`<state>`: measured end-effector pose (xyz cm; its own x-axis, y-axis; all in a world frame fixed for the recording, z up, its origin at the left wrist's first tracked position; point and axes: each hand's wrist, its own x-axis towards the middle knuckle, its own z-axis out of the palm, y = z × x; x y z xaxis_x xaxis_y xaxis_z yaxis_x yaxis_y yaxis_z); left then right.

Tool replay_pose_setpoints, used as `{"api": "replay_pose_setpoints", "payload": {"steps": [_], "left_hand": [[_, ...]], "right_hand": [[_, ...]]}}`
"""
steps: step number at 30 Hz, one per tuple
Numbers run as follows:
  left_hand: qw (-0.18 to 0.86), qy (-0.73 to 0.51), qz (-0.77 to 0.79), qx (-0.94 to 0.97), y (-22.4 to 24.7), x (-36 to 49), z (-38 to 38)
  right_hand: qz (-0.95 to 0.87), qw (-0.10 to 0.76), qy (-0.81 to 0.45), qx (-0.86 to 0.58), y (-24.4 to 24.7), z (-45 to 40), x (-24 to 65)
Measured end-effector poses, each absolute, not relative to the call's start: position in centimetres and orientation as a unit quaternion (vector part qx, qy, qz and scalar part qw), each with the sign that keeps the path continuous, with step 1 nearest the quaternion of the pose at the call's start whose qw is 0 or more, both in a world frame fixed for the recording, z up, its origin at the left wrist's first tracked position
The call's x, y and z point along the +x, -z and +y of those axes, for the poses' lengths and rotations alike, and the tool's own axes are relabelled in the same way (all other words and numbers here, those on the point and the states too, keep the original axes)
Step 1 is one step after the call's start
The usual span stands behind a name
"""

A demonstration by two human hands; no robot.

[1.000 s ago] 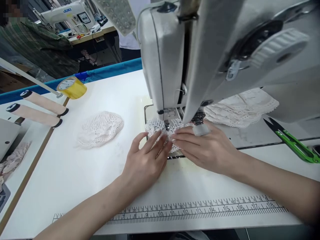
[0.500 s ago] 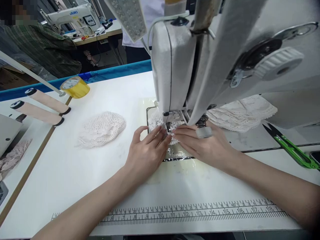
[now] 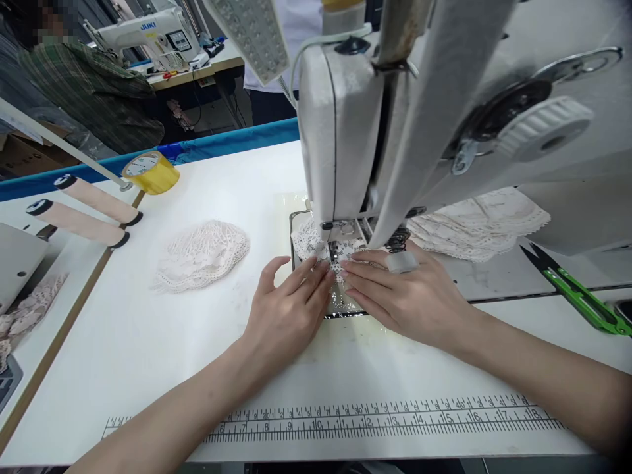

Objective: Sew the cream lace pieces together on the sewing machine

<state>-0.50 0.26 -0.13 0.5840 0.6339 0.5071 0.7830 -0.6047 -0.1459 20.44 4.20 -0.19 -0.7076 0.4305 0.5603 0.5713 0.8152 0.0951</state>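
Note:
A piece of white lace (image 3: 307,238) lies under the needle area of the sewing machine (image 3: 340,131). My left hand (image 3: 291,306) rests at the lace's near left side, fingers spread, fingertips on its edge. From the right, my right hand (image 3: 405,289) lies nearly flat with its fingertips on the lace, close to the presser foot (image 3: 334,250). The two hands' fingertips almost meet in front of the foot, which hides part of the lace. A lace pile (image 3: 202,255) sits on the table to the left; more lace pieces (image 3: 478,224) lie behind my right hand.
Green thread snips (image 3: 577,293) lie at the right. Yellow tape (image 3: 151,172) and two thread cones (image 3: 79,224) are at the left. A ruler strip (image 3: 365,421) runs along the front edge. Beyond the blue cloth edge (image 3: 237,139) are a person in plaid (image 3: 93,92) and another machine (image 3: 143,36).
The lace under the foot has shifted slightly, and my left hand has moved a little down and left. My right hand stays nearly in place. The plaid-clad person has leaned slightly.

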Motion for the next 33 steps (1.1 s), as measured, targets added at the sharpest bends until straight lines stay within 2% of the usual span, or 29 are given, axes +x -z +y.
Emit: {"api": "replay_pose_setpoints", "payload": {"steps": [33], "left_hand": [[0.142,0.207,-0.431,-0.867,0.2,-0.6,1.6]], "right_hand": [[-0.920,0.213,0.133,-0.302,1.4,5.1,20.3]]}}
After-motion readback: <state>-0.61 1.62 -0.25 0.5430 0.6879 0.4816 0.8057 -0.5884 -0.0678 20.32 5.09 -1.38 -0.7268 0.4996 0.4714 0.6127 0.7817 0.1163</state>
